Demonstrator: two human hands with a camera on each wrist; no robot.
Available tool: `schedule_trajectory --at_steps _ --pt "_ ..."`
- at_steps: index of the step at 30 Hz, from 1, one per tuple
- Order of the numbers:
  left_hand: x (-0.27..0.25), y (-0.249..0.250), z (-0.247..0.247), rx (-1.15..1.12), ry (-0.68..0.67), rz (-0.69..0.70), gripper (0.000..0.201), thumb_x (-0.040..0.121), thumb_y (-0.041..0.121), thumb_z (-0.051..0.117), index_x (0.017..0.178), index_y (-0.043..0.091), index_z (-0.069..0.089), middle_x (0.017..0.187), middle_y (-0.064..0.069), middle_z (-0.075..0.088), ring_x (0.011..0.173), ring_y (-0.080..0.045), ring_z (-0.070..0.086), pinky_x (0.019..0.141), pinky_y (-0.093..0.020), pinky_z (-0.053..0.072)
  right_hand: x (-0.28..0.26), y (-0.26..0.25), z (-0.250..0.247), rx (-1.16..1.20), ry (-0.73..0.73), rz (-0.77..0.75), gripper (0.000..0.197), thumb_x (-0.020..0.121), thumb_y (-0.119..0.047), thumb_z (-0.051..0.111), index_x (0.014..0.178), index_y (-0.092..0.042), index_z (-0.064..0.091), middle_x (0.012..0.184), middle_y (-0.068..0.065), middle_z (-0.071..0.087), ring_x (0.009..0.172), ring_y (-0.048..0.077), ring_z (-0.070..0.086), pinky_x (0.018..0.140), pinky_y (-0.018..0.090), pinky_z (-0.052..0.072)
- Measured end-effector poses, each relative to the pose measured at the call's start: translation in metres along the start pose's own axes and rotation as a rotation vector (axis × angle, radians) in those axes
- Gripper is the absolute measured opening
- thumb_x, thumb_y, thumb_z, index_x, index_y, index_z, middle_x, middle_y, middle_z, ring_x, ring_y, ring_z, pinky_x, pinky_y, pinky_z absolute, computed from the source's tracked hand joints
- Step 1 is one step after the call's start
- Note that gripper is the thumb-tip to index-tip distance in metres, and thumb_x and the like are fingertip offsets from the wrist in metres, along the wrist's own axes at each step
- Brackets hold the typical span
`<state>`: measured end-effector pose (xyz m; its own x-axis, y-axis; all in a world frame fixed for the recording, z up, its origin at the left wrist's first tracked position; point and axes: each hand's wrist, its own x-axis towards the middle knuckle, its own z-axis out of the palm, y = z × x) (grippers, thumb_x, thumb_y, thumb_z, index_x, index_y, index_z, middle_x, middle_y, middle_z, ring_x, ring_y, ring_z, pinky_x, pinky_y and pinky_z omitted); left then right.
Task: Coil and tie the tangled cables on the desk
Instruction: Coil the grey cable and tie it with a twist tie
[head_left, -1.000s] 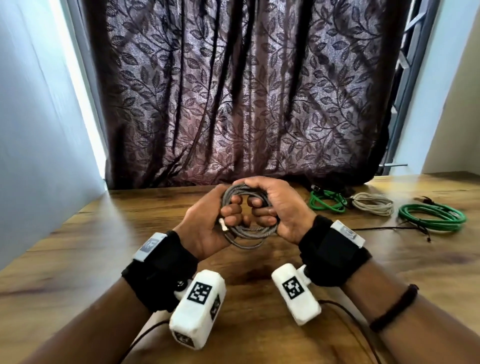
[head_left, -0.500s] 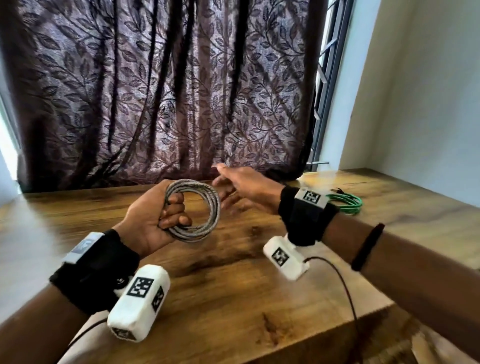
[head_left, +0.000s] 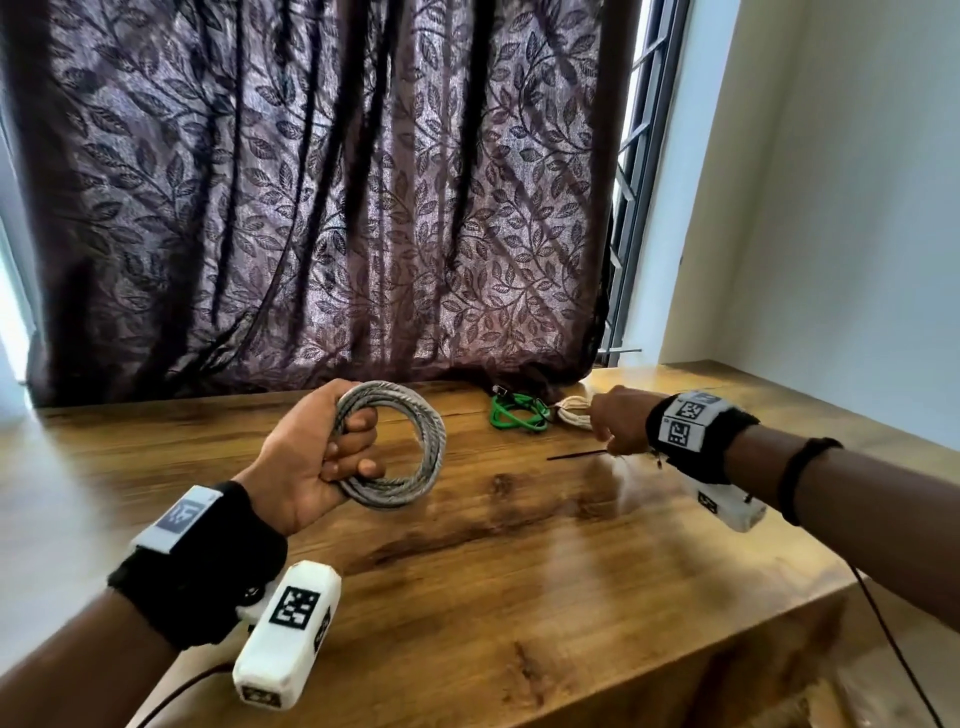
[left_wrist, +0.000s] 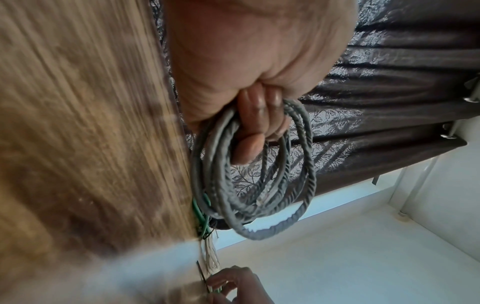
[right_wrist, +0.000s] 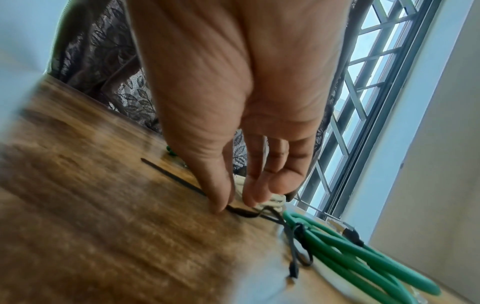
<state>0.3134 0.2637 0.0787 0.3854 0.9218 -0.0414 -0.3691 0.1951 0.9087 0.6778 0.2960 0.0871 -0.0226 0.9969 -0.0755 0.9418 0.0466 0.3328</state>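
Observation:
My left hand (head_left: 332, 447) grips a coiled grey cable (head_left: 436, 441) and holds it upright above the wooden desk (head_left: 519, 597). In the left wrist view the fingers (left_wrist: 254, 123) curl through the grey coil (left_wrist: 255, 236). My right hand (head_left: 618, 426) reaches far right, down to the desk. There its thumb and fingertips (right_wrist: 233, 201) pinch a thin black cable tie (right_wrist: 168, 174) that lies flat on the wood. The tie's free end (head_left: 571, 455) sticks out to the left of the hand.
A small green coil (head_left: 514, 415) and a white coil (head_left: 574, 410) lie at the back by the dark leaf-pattern curtain (head_left: 311, 208). A larger green coil (right_wrist: 363, 257), bound with a black tie, lies right of my right hand near the window. The desk's right edge is close.
A second ago both hands held the grey coil. The right hand has let go and moved right, down to the black tie; the left hand keeps the coil.

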Motion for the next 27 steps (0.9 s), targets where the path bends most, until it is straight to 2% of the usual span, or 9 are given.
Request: schedule_trajectory --at_steps 3,5,8,11,14,17,20,23,27 --pt "0.001 0.0 -0.002 0.017 0.018 0.003 0.043 0.097 0.026 0.04 0.055 0.015 0.038 0.036 0.005 0.018 0.026 -0.009 0.013 0.038 -0.022 0.029 0.004 0.001 0.008 0.003 -0.002 0.002 0.021 0.092 -0.016 0.067 0.11 -0.006 0.073 0.113 0.014 0.074 0.109 0.033 0.069 0.09 0.039 0.058" --pt "0.002 0.002 -0.002 0.026 0.025 0.002 0.047 0.099 0.029 0.041 0.055 0.015 0.039 0.036 0.005 0.018 0.027 -0.01 0.012 0.039 -0.022 0.029 0.003 -0.002 0.009 0.019 0.014 -0.008 0.02 0.093 -0.013 0.063 0.109 -0.005 0.073 0.11 0.015 0.075 0.106 0.033 0.069 0.083 0.035 0.057" --pt "0.003 0.002 -0.004 0.041 0.027 0.016 0.05 0.101 0.032 0.041 0.054 0.015 0.039 0.036 0.005 0.018 0.028 -0.01 0.012 0.04 -0.023 0.028 0.003 -0.006 0.008 -0.001 0.047 -0.019 0.008 0.091 -0.007 0.058 0.089 -0.007 0.066 0.096 0.017 0.074 0.094 0.034 0.07 0.067 0.032 0.051" --pt "0.004 0.002 -0.005 0.04 0.03 0.024 0.051 0.102 0.033 0.04 0.055 0.015 0.039 0.037 0.005 0.018 0.028 -0.01 0.012 0.04 -0.024 0.029 0.006 -0.009 0.009 -0.019 0.02 -0.028 0.026 0.09 -0.006 0.055 0.068 -0.015 0.047 0.08 0.012 0.063 0.078 0.031 0.063 0.063 0.032 0.047" --pt "0.005 0.003 -0.007 0.01 0.032 0.029 0.056 0.106 0.039 0.037 0.056 0.015 0.039 0.036 0.005 0.018 0.028 -0.01 0.012 0.04 -0.024 0.029 0.006 -0.01 0.008 -0.009 0.034 -0.045 0.01 0.092 -0.006 0.054 0.084 -0.007 0.06 0.089 0.016 0.067 0.084 0.033 0.065 0.068 0.037 0.048" --pt "0.006 0.004 -0.009 -0.038 0.03 0.041 0.063 0.109 0.048 0.029 0.057 0.014 0.04 0.037 0.004 0.018 0.028 -0.01 0.013 0.039 -0.023 0.03 0.008 -0.006 -0.008 0.083 0.119 -0.075 0.013 0.092 -0.005 0.053 0.091 -0.001 0.066 0.09 0.017 0.068 0.086 0.034 0.065 0.068 0.037 0.042" --pt "0.009 0.003 -0.012 -0.048 0.043 0.067 0.064 0.11 0.048 0.026 0.058 0.013 0.04 0.037 0.004 0.018 0.028 -0.011 0.014 0.04 -0.023 0.03 0.009 0.001 -0.032 0.27 0.197 -0.065 0.014 0.092 -0.004 0.055 0.088 0.0 0.067 0.085 0.012 0.069 0.076 0.026 0.06 0.068 0.036 0.045" --pt "0.011 0.006 -0.014 -0.035 0.07 0.091 0.053 0.106 0.036 0.027 0.06 0.013 0.04 0.037 0.004 0.019 0.027 -0.011 0.014 0.039 -0.022 0.031 0.009 -0.004 -0.049 0.627 0.218 -0.039 0.015 0.096 -0.002 0.057 0.094 0.006 0.07 0.073 0.001 0.071 0.065 0.016 0.062 0.056 0.024 0.051" --pt "0.011 0.013 -0.02 -0.047 0.179 0.146 0.046 0.1 0.029 0.031 0.058 0.013 0.041 0.038 0.004 0.018 0.028 -0.011 0.012 0.039 -0.024 0.03 -0.003 -0.052 -0.068 1.204 0.178 -0.107 0.006 0.099 -0.004 0.064 0.094 -0.003 0.067 0.08 0.012 0.075 0.063 0.015 0.063 0.053 0.023 0.05"
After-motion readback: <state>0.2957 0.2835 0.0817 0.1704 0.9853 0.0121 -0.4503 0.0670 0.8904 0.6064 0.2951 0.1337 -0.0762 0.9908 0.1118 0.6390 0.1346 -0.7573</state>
